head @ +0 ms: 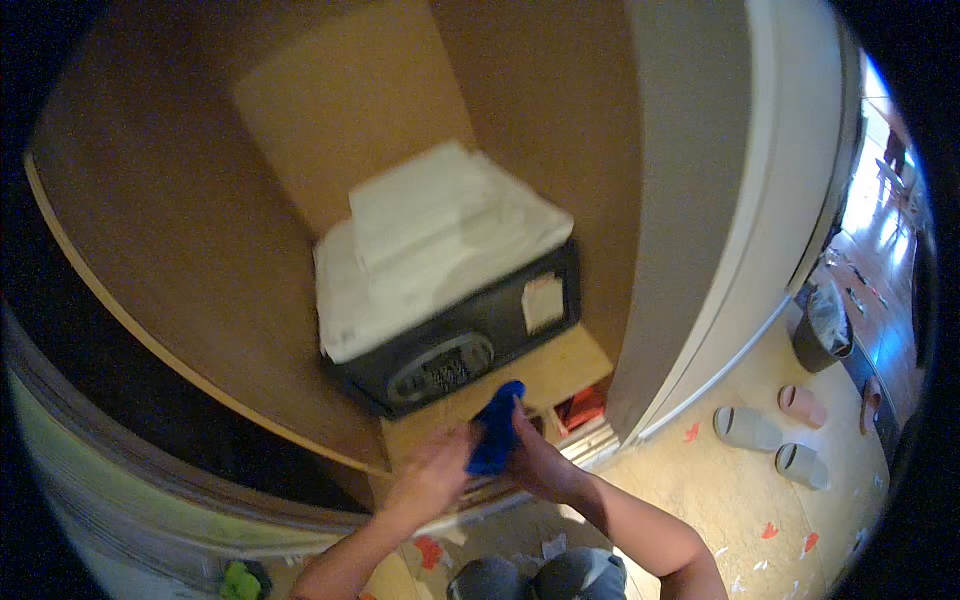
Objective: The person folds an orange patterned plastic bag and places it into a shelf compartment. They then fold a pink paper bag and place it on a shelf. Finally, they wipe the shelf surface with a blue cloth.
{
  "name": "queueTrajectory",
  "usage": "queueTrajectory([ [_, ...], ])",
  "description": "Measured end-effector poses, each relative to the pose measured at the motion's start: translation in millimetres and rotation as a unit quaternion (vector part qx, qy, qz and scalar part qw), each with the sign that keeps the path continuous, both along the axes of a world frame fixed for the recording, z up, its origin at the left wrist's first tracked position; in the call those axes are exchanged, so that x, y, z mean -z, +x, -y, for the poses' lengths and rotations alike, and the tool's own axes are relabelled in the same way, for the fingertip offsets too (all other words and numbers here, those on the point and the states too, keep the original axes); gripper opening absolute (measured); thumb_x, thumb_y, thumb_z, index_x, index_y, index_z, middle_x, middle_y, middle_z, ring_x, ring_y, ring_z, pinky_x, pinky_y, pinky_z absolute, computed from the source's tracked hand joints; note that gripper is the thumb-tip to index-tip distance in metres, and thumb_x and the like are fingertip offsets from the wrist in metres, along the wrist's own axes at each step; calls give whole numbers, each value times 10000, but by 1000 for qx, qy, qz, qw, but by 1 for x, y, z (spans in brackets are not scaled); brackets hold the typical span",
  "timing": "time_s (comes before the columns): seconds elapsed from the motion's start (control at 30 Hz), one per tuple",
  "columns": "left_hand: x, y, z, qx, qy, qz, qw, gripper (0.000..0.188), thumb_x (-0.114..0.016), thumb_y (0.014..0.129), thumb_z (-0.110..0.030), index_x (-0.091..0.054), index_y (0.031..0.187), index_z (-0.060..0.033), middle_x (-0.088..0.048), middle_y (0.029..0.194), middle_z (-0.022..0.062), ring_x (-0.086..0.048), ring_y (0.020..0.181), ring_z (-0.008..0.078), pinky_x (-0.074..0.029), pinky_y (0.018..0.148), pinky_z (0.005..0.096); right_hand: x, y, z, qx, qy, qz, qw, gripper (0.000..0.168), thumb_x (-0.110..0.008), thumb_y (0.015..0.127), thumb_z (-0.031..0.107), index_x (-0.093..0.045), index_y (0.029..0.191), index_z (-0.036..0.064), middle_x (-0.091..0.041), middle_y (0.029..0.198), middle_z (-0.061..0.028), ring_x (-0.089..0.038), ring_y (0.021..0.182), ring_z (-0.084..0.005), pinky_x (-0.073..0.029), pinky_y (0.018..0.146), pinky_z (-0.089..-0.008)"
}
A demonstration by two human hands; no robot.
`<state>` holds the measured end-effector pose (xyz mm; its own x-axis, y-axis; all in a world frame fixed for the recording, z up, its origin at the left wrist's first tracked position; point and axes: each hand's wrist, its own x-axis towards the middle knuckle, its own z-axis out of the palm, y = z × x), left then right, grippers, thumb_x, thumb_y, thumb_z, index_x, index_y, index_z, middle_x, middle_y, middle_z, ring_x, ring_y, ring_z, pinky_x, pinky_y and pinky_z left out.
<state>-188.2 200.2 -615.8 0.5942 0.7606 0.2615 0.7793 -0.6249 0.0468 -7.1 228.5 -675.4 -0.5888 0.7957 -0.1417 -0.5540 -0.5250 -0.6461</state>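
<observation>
A bundle of dark blue cloth (496, 435) is between my two hands, low in front of an open wooden cabinet. My right hand (546, 465) grips its right side, thumb up along the edge. At the bundle's left edge is my left hand (433, 471), blurred, its fingers against or just beside the fabric; its grip is unclear. Just beyond, a black safe (510, 319) with a keypad panel (442, 369) stands on the cabinet's wooden shelf (559, 360). White paper or sheeting (442, 255) covers the safe's top, and a pale label (543, 304) is on its front.
Cabinet side walls (555, 97) enclose the safe. Below the shelf a red item (583, 409) shows. On the floor at right are grey slippers (748, 429), pink slippers (802, 405) and a lined bin (823, 330). A bright green item (241, 581) lies at lower left.
</observation>
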Motion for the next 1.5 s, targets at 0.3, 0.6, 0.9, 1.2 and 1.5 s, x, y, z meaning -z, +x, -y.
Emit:
queueTrajectory([
  [0.3, -157, 76, 25, 125, -15, 157, 979, 560, -592, 745, -131, -423, 1270, -30, -487, 1213, 134, -474, 1112, 227, -356, 993, 363, -142, 53, 10, 110, -146, -94, 979, 436, -447, 919, 389, -471, 1216, 70, -543, 1189, -134, -532, 1071, -277, -413, 946, -441],
  [0.6, -400, 93, 73, 165, 162, 74, 970, 402, -625, 752, -205, -571, 1125, -65, -640, 958, 55, -611, 862, 167, -468, 837, 318, -423, 98, 84, 154, -139, -82, 975, 380, -403, 948, 315, -484, 1200, 43, -567, 1166, -110, -566, 1023, -257, -447, 915, -395],
  [0.9, -527, 63, 67, 32, 322, 255, 911, 99, -687, 724, -167, -650, 784, -97, -648, 755, 52, -625, 668, 204, -509, 635, 334, -638, 88, 59, 425, 452, 275, 735, 425, -501, 853, 176, -453, 1247, 21, -519, 1210, -122, -499, 1085, -251, -357, 963, -407],
  [1.2, -596, 5, 36, -2, 376, 360, 854, 72, -660, 711, -61, -608, 760, -54, -634, 681, 64, -614, 619, 231, -498, 615, 333, -712, -68, -47, 383, 700, 499, 338, 594, -652, 670, 259, -503, 1229, 122, -515, 1216, -86, -382, 1192, -317, -144, 1065, -535],
  [1.5, -605, -20, -7, 68, 299, 456, 836, 43, -607, 729, -32, -601, 772, -34, -651, 713, 75, -613, 645, 214, -511, 640, 345, -701, -27, -67, 454, 614, 567, 309, 679, -712, 550, 252, -526, 1195, 154, -516, 1177, -60, -386, 1163, -314, -145, 1042, -585],
])
